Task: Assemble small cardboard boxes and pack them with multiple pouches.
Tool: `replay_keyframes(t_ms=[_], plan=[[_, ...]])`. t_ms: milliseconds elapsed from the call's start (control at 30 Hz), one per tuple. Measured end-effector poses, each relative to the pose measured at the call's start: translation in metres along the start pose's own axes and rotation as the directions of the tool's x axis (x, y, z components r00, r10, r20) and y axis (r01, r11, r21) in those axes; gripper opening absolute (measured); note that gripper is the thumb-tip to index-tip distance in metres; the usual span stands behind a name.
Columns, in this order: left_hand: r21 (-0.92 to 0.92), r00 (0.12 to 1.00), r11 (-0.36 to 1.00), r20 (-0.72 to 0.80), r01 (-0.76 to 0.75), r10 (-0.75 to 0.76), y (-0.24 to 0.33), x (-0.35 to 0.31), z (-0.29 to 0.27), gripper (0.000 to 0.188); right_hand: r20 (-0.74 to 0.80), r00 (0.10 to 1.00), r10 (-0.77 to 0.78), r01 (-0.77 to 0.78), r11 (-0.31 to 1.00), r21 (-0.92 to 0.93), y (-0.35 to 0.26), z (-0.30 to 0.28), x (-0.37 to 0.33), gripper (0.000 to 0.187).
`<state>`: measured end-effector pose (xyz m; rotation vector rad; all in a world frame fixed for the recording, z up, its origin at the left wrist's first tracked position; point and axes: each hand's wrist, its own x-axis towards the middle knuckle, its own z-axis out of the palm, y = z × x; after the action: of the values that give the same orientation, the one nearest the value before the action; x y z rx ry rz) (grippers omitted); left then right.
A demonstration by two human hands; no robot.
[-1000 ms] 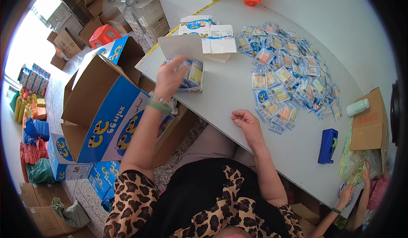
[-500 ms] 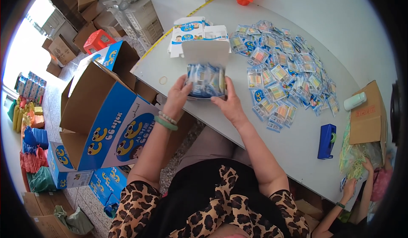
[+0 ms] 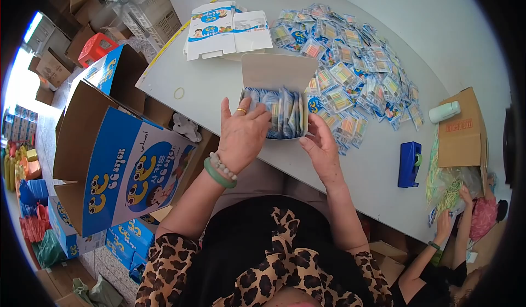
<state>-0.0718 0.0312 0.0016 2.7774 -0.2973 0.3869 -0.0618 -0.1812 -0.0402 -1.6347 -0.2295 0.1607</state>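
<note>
A small white carton box (image 3: pixel 279 71) stands at the table's near edge with its lid flap raised. Packed inside it is a row of blue-and-clear sachets (image 3: pixel 287 112). My left hand (image 3: pixel 243 129) reaches over the box's left side, fingers stretched out and resting on the sachets, thumb apart; it is open. The right hand (image 3: pixel 323 148) grips the box's right wall near the front corner, its thumb on the near side. Beyond the box, to the right, lies a wide heap of similar sachets (image 3: pixel 350 74) with coloured strips showing.
Flattened white-and-blue cartons (image 3: pixel 219 30) are stacked at the far left of the table (image 3: pixel 203 93). A large open blue cardboard box (image 3: pixel 131 170) stands at its left edge. To the right are a blue tape dispenser (image 3: pixel 409 164), a brown carton (image 3: pixel 464 129) and another person's hands (image 3: pixel 442 227).
My left hand has moved from gripping the box's left side to laying its fingers on the sachets inside. The box has turned slightly, and the view has shifted.
</note>
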Motion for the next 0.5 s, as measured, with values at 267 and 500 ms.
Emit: replay_keyframes(t_ms=[267,500], plan=[[-0.011,0.994,1.000,-0.105,-0.009,0.008,0.003,0.005,-0.002,0.025,-0.075,0.997,-0.006,0.009,0.999,0.039,0.004,0.004,-0.002,0.060],[0.110,0.995,0.992,-0.075,-0.054,0.062,0.001,0.013,-0.002,0.021,0.085,0.879,-0.469,0.397,0.621,-0.676,-0.027,0.012,0.013,0.046]])
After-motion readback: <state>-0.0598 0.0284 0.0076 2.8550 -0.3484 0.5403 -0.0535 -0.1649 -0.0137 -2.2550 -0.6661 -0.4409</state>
